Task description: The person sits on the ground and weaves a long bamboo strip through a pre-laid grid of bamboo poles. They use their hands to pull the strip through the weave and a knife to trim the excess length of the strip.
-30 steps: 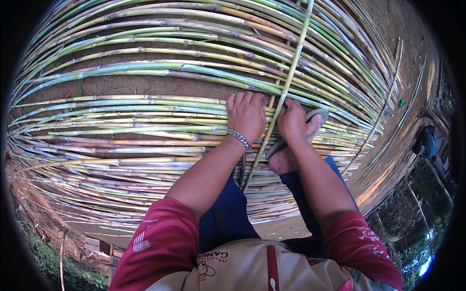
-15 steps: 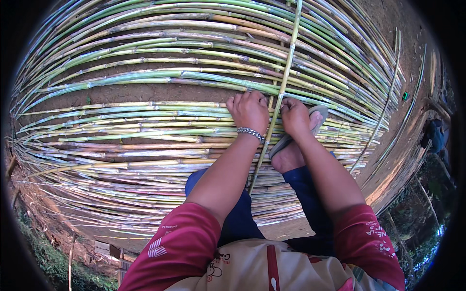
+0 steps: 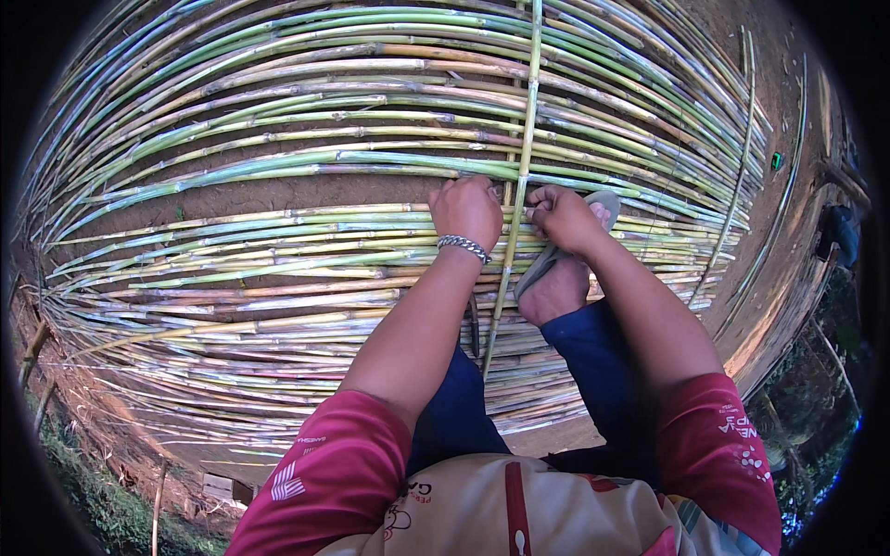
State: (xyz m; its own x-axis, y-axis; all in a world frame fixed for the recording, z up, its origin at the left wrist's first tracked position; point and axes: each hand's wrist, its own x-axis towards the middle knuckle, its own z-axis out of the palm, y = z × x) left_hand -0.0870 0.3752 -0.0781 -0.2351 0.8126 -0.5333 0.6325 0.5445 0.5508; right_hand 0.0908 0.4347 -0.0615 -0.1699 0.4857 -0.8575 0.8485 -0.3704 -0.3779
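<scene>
Long thin green and yellow canes [image 3: 324,211] lie side by side on the ground. Across them runs a single yellow-green crosspiece cane [image 3: 529,111]. My left hand [image 3: 466,209] is closed just left of the crosspiece, its fingertips down between the canes; whatever they grip is hidden. On the other side, my right hand [image 3: 564,219] is closed in a pinch a little apart from the crosspiece, and what it holds is too small to make out. A second thin cane [image 3: 513,130] shows in the gaps beneath the others, near the crosspiece.
My sandalled foot [image 3: 556,289] stands on the canes below my right hand. A dark slender tool [image 3: 475,324] lies by my left knee. Another crosspiece [image 3: 742,171] spans the right ends. A small green object [image 3: 776,161] sits on bare soil; cut posts [image 3: 34,352] stand at far left.
My right hand has drawn slightly right, away from the crosspiece. The left stays beside it. The view has shifted a little, and the dark tool by my knee has come into sight.
</scene>
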